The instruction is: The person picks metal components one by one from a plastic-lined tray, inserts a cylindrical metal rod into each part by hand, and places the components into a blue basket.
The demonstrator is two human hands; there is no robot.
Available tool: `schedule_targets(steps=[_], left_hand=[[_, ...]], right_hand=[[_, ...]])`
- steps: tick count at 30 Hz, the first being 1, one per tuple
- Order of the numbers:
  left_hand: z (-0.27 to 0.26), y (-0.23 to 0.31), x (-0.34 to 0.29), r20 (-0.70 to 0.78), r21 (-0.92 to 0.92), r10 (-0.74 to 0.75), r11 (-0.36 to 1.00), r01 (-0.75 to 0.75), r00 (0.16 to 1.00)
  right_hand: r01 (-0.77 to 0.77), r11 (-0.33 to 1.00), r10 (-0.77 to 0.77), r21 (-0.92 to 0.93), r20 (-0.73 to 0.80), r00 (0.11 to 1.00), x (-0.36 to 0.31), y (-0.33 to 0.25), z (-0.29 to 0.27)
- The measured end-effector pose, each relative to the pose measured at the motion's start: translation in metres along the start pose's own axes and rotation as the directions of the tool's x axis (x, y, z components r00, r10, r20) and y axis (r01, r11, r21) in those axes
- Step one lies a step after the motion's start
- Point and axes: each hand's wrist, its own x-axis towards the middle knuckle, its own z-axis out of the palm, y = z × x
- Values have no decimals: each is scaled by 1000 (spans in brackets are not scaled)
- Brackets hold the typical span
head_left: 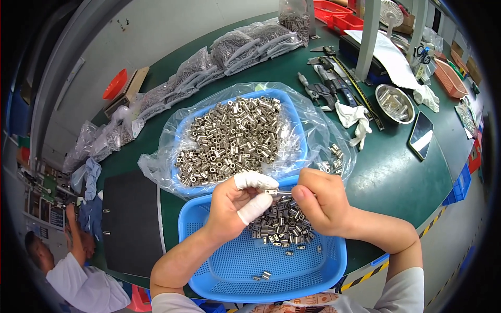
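My left hand, with white finger cots on thumb and forefinger, pinches a small silvery metal sleeve with a hole in its side. My right hand is closed around a thin metal rod, most of it hidden in the fist. The rod's tip meets the sleeve; how far in it goes, I cannot tell. Both hands are above a blue perforated basket holding a heap of similar metal sleeves. Just beyond, a blue tray lined with clear plastic is piled with more sleeves.
Bags of metal parts line the table's back edge. Calipers, a micrometer, white gloves, a steel bowl and a phone lie rightward. A black folder is left; another person sits beyond.
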Motion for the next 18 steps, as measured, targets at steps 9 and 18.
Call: schedule_targets(steps=[9, 18], left_hand=[[6, 7, -4, 57, 370, 217, 902, -223, 974], [9, 5, -2, 16, 321, 303, 901, -292, 953]], right_hand=[[79, 975, -96, 206, 77, 992, -2, 1, -4], [101, 963, -125, 250, 82, 989, 2, 1, 2]])
